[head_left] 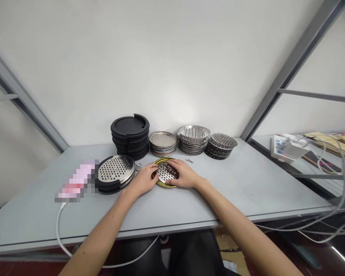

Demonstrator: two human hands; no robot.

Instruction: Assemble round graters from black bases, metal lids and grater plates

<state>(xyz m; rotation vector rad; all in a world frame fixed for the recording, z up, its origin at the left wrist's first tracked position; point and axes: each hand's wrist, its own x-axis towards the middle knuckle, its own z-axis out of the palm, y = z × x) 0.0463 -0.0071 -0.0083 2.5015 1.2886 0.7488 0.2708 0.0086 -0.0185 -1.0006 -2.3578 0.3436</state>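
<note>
A round gold-rimmed dish (169, 186) lies on the table in front of me, with a perforated metal grater disc (164, 172) inside it. My left hand (146, 179) curls its fingers round the left edge of the dish. From the other side, my right hand (185, 174) grips the disc and rim, its thumb near the front and fingers over the back. Just left of my left hand sits a stack of grater discs (116, 168) in a black holder (109, 187). A small metal clip (138, 167) rests between them.
Along the wall stand stacks of black rings (130, 132), plain metal discs (163, 140), rimmed grater discs (193, 138) and darker grater discs (220, 143). Another metal clip (189, 160) lies in front. A blurred-out item with a white cable (58, 226) is at left; a power strip (284, 147) is at right.
</note>
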